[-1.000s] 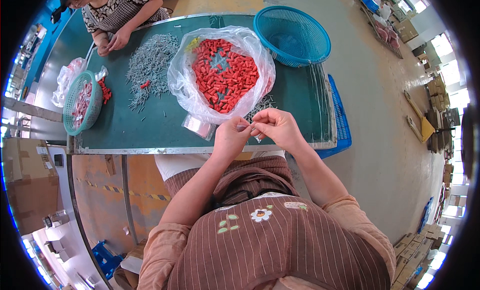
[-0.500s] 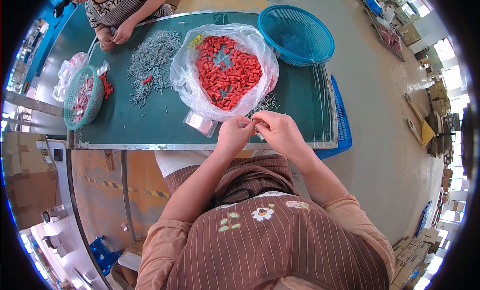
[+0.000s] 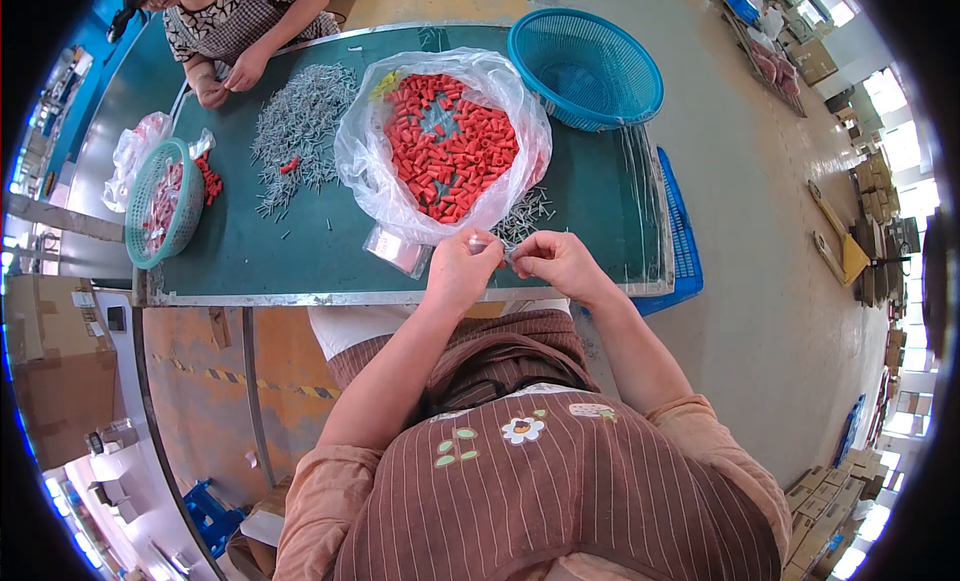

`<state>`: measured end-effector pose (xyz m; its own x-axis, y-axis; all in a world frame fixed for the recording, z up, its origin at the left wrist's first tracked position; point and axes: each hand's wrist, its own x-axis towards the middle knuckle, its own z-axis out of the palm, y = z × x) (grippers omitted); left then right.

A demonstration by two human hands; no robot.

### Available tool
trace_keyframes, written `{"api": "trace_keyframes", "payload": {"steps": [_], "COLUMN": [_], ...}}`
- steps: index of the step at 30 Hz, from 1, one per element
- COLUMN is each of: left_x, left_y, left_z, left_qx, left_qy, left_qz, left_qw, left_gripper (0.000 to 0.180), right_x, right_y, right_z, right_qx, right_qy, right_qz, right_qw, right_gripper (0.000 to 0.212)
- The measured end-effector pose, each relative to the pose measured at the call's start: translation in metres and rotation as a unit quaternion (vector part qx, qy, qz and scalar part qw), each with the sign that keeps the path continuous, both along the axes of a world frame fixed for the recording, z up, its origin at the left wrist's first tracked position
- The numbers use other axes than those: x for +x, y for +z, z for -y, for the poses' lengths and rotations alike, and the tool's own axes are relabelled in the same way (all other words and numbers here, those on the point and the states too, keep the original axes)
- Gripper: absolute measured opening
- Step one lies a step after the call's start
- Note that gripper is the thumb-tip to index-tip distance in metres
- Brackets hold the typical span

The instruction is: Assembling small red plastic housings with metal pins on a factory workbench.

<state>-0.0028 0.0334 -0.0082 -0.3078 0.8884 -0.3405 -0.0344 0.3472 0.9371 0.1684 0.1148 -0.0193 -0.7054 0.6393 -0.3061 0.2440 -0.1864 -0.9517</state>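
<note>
Beyond both hands point(image 3: 462, 276) point(image 3: 567, 268), bag point(image 3: 358, 166) of red pieces point(image 3: 485, 161), blue basket point(image 3: 590, 43)

There were two round baskets point(image 3: 590, 51), two heaps of slim grey pieces point(image 3: 300, 121), one plastic bag point(image 3: 368, 166) of red caps point(image 3: 480, 158), one pallet jack point(image 3: 853, 262)

Yellow pallet truck point(image 3: 854, 258) stands on the floor point(image 3: 740, 361), right side. Stacked cartons point(image 3: 825, 506) noted at lower right. Cardboard boxes point(image 3: 62, 406) at left; blue stool point(image 3: 208, 516) at lower left. Black-and-yellow tape point(image 3: 220, 378) crosses the floor.
</note>
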Motion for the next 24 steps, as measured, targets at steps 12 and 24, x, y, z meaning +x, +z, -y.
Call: {"api": "trace_keyframes", "payload": {"steps": [12, 24], "left_x": [-0.005, -0.043], "left_y": [0.027, 0.021], "left_z": [0.007, 0.017], "left_qx": [0.042, -0.035], "left_qy": [0.011, 0.047], "left_qz": [-0.166, 0.0], "left_qw": [0.985, 0.998], "left_gripper": [0.018, 0.012], "right_x": [0.006, -0.107], "right_y": [0.021, 0.027], "right_z": [0.002, -0.058], "right_qx": [0.192, 0.47], "right_qy": [-0.073, 0.112], "right_qz": [0.093, 0.205], "right_qw": [0.974, 0.851], "right_gripper": [0.014, 0.021]}}
